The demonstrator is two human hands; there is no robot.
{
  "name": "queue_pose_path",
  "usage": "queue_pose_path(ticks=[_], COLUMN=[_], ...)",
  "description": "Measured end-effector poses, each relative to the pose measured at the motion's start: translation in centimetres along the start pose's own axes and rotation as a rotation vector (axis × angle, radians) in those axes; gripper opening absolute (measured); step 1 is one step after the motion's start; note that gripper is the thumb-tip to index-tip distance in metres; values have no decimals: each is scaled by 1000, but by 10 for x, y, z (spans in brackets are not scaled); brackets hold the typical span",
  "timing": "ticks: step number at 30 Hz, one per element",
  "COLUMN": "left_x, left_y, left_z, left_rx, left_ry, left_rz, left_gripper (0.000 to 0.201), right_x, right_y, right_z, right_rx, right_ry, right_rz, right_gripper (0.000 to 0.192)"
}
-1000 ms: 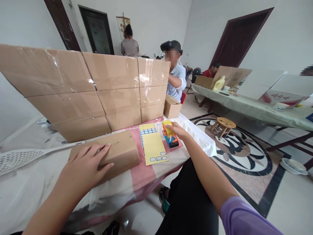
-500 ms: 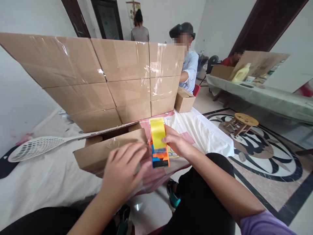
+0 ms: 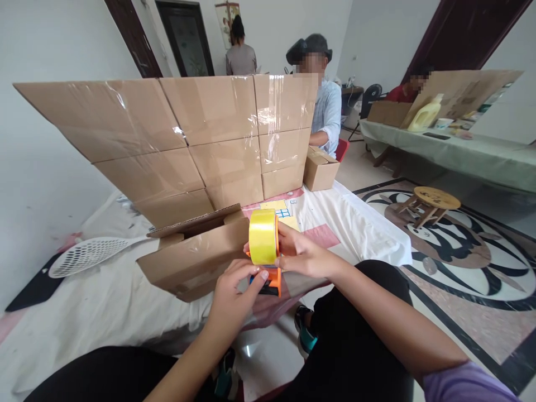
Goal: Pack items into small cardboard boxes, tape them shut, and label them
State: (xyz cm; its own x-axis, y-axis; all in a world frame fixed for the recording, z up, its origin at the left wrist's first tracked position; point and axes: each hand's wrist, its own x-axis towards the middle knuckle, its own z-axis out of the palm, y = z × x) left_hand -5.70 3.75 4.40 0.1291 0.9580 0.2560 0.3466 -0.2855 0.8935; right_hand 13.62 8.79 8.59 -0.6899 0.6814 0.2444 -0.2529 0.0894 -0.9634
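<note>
My right hand [image 3: 304,254] grips an orange and blue tape dispenser [image 3: 274,274] from its right side. A wide roll of yellow tape [image 3: 263,237] sits on it, facing me. My left hand [image 3: 235,287] is closed at the dispenser's lower end, thumb and fingers on its blue and black part; whether a loose tape end is pinched there is too small to tell. Just left of the dispenser lies a cardboard box [image 3: 196,257] on its side, with a flap raised at the back.
A wall of taped cardboard boxes [image 3: 221,159] stands across the table's back. A small box [image 3: 321,170] is at its right, near a seated person [image 3: 329,111]. A white perforated racket [image 3: 90,254] lies left on the white cloth [image 3: 104,312]. A wooden stool [image 3: 438,198] stands right.
My left hand has moved right and closed onto the dispenser's lower end. The dispenser has turned, so the roll's side shows more. The view has shifted slightly.
</note>
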Motion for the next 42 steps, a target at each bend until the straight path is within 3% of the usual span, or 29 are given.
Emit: queue_pose_path(ticks=[4, 9, 13, 24, 30, 37, 42], left_x=[-3, -9, -14, -24, -26, -28, -29], left_y=[5, 11, 19, 25, 33, 50, 50], left_z=[-1, 3, 5, -4, -7, -6, 0], left_rx=[-137, -282, -395, -347, -330, -441, -520], left_ry=[-21, -55, -11, 4, -31, -43, -103], left_rz=[-97, -195, -236, -182, -234, -523, -543], left_gripper=[26, 34, 37, 24, 28, 37, 39], right_x=[-2, -4, -1, -1, 1, 0, -1], right_y=[3, 13, 17, 21, 25, 26, 24], right_z=[4, 7, 7, 10, 1, 11, 24], right_rx=[-180, -629, -849, -886, -1109, -751, -533], right_ry=[51, 109, 147, 172, 253, 399, 443], right_rz=[-62, -135, -214, -332, -501, -454, -456], right_gripper=[50, 39, 28, 31, 30, 36, 45])
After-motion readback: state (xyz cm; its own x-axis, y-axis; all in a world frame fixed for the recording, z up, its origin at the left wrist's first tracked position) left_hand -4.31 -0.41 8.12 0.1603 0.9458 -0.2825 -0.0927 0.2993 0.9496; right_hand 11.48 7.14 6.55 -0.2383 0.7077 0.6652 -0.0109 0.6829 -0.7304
